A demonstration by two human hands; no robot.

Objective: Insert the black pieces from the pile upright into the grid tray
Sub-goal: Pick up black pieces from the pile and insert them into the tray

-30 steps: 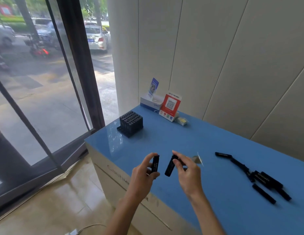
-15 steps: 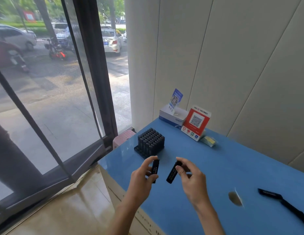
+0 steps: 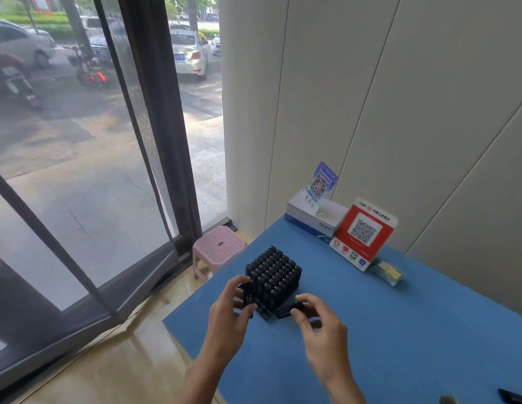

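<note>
Only the head view is given, and both hands work at lower centre of the frame. Left hand [image 3: 229, 312] pinches one black piece [image 3: 248, 297] roughly upright against the near left side of the grid tray [image 3: 273, 279]; right hand [image 3: 319, 322] pinches a second piece [image 3: 288, 310], tilted low, by the tray's near corner. The tray looks nearly full, so a free slot is hard to see. Probable slips: a tilted piece jamming, or nudging the tray toward the blue table [image 3: 399, 330] edge.
</note>
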